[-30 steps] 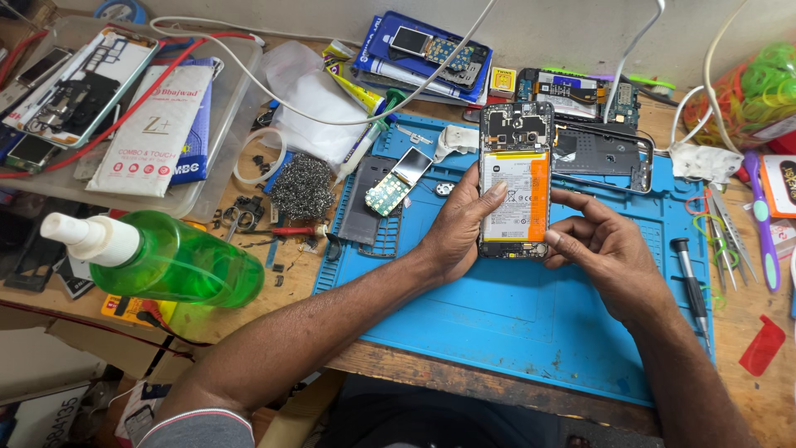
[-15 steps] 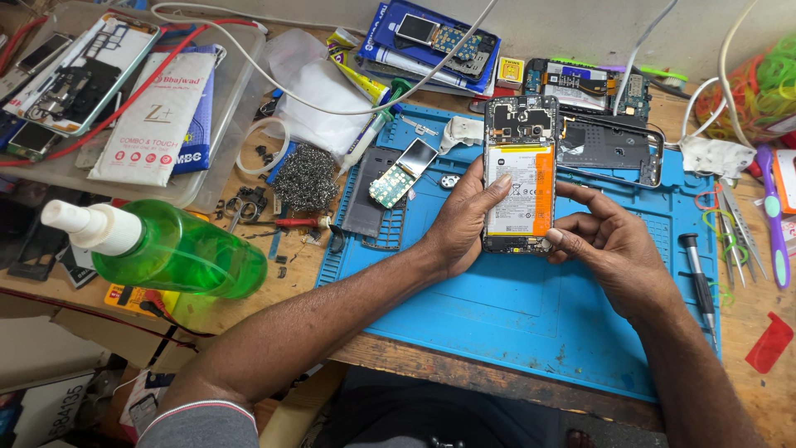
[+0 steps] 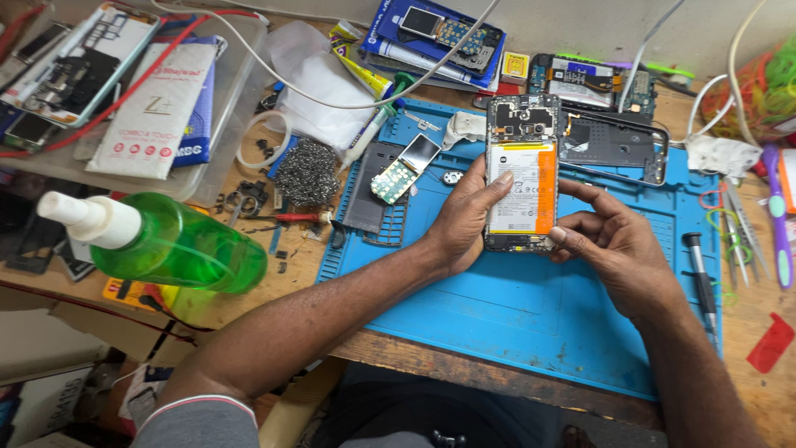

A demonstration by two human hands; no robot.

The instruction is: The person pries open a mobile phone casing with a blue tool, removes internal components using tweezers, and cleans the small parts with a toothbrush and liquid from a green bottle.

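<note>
Gripping opened phone [image 3: 521, 174] above blue mat [image 3: 531, 315]: left hand [image 3: 460, 220] and right hand [image 3: 618, 241] fingers closed on edges. Light, stiff, fragile; keep to rims.

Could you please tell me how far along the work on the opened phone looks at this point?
Done: the opened phone has its back off, with battery and circuit board bare. In hand: the left hand grips its left edge and the right hand its right edge, above the blue mat. Left: the phone is not closed up; a dark frame lies beside it on the mat.
</note>
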